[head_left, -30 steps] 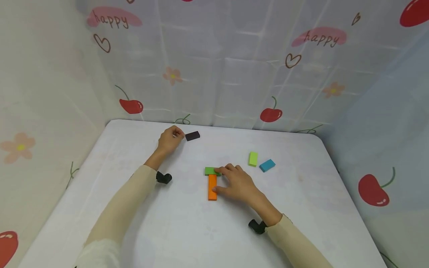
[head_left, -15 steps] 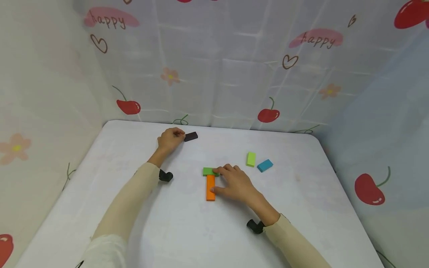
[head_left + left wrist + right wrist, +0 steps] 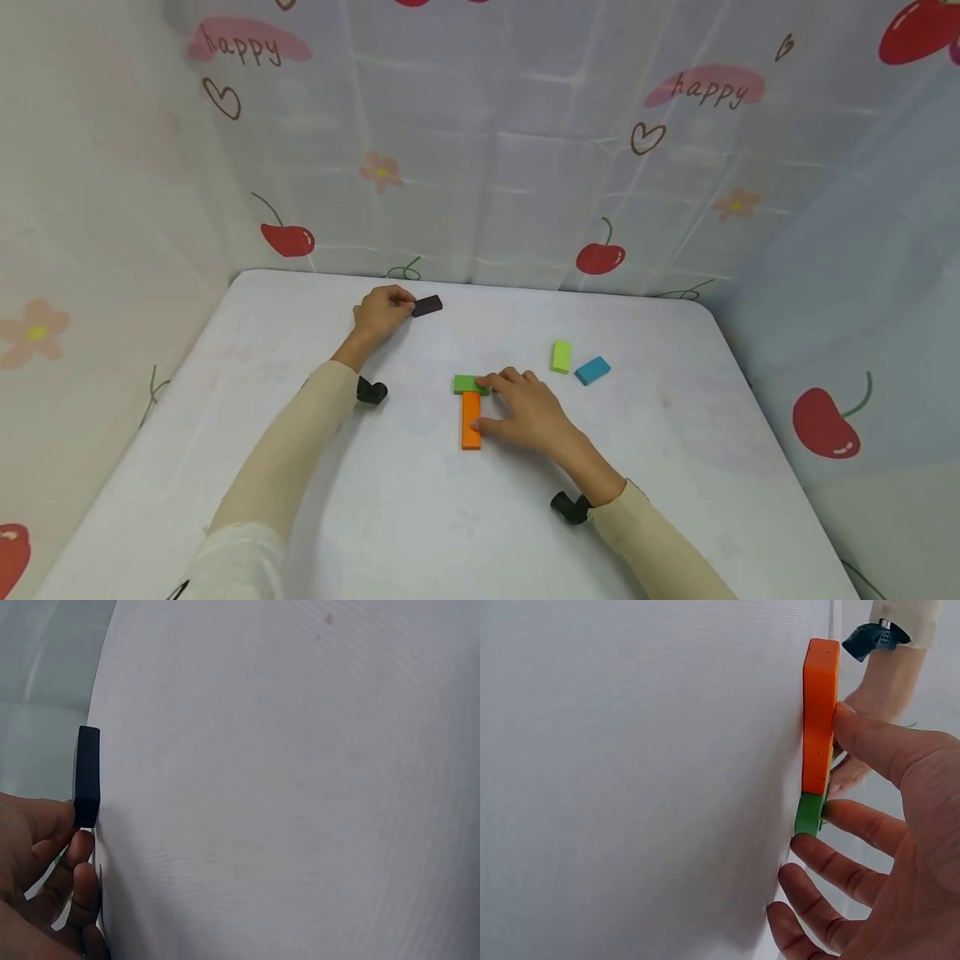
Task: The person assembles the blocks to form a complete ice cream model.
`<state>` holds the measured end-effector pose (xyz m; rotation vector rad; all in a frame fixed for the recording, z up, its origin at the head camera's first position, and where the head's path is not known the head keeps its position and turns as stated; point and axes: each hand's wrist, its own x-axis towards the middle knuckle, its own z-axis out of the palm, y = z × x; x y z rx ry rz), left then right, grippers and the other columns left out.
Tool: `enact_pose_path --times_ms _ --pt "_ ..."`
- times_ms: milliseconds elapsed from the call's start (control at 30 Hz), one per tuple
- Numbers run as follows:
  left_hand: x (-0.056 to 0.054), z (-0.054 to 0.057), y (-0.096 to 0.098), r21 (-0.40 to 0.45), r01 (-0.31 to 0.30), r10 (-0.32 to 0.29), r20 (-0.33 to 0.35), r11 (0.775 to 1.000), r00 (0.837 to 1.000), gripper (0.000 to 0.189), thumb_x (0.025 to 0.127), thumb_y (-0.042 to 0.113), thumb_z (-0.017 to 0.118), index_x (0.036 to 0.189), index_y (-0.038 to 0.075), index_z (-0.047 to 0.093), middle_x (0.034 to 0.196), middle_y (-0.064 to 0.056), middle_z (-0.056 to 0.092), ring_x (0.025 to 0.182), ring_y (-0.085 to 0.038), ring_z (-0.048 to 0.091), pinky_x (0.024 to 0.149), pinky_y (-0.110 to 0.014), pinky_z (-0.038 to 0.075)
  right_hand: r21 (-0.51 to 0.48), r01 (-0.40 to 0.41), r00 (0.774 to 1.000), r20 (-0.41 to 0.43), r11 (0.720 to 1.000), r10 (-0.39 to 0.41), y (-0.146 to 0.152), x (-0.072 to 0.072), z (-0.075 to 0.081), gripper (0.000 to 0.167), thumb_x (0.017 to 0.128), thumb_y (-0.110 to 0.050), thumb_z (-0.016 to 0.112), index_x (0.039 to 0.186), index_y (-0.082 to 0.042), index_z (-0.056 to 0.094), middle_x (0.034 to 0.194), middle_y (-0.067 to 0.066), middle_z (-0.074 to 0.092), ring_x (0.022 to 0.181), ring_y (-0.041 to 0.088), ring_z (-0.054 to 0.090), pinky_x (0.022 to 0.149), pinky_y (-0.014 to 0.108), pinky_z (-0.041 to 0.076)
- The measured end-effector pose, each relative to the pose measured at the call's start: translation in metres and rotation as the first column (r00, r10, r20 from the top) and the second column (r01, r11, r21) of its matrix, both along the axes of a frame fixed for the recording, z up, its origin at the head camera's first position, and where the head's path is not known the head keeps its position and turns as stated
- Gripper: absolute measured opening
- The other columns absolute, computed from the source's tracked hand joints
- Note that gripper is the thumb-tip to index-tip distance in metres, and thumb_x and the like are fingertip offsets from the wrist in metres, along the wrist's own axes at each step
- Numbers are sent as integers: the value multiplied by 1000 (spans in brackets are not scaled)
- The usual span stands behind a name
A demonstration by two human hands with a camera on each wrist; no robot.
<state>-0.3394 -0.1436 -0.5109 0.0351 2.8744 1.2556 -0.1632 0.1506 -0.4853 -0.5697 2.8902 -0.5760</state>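
At the far left part of the table, my left hand [image 3: 381,314] pinches the near end of a small black block [image 3: 427,306] between thumb and fingertips. In the left wrist view, the black block [image 3: 88,776] stretches away beyond the thumb tip. My right hand [image 3: 534,421] has its fingers spread over a T of two blocks at mid-table. Its thumb rests on the long orange block [image 3: 470,410], its index finger on the green block [image 3: 463,384] across the top. Up close in the right wrist view, the orange block [image 3: 820,720] meets the green block [image 3: 808,815] end-on.
A lime block [image 3: 561,357] and a blue block [image 3: 593,371] lie close together, right of and behind the T. The white table [image 3: 420,517] ends at a patterned curtain [image 3: 480,150] at the back. Black wrist-camera mounts [image 3: 572,507] jut out below the wrists.
My left fingers have edged slightly right onto the end of the black block. The right hand and the other blocks stay put; the head view has shifted a little.
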Motion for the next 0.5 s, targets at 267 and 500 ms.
enact_pose_path --times_ms 267,500 --pt "1 7 4 -16 33 -33 12 999 999 26 106 18 59 125 16 77 128 -13 76 122 -37 64 116 -69 28 7 4 1000 -6 1000 -4 1 0 0 64 90 -54 83 146 -29 65 140 3 68 116 27 59 100 48 52" --pt "3 8 6 -15 7 -7 5 1000 1000 23 107 19 61 123 14 78 126 -14 77 125 -38 65 116 -68 28 5 3 1000 -2 1000 -3 0 0 -1 64 90 -54 83 146 -28 65 140 3 68 116 28 59 100 48 52"
